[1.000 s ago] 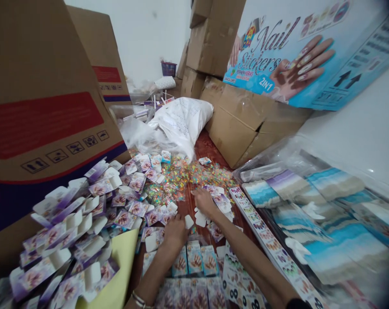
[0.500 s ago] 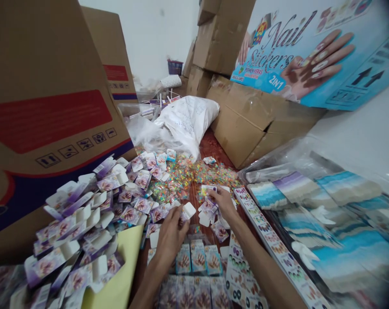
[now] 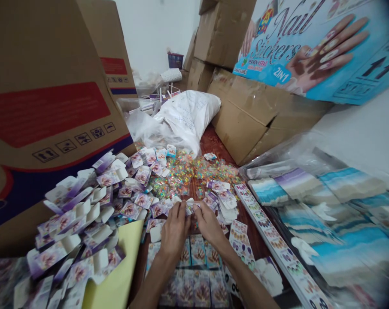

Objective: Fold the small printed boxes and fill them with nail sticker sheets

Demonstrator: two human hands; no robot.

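Near the middle, my left hand (image 3: 175, 229) is closed round a small open cardboard box (image 3: 189, 201), mostly hidden by the fingers. Close against it, my right hand (image 3: 210, 224) pinches at the box's mouth; a small colourful piece shows at its fingertips, too small to name. Below the wrists, rows of small blue nail sticker boxes (image 3: 198, 250) and purple boxes (image 3: 202, 292) lie face up. Just beyond the hands spread clear packets of colourful candy (image 3: 173, 178). A few flat purple-and-white boxes (image 3: 227, 199) lie right of the right hand.
A heap of open purple boxes (image 3: 81, 227) fills the left, beside a yellow sheet (image 3: 122, 262). Sticker strips (image 3: 271, 227) and a plastic-lined tray of blue cards (image 3: 352, 244) lie right. A white sack (image 3: 189, 113) and large cartons (image 3: 242, 113) stand behind.
My right hand has come back leftward and nearer from the pile by the candy packets, meeting my left hand at the small box. A sticker sheet at lower right is now more exposed.
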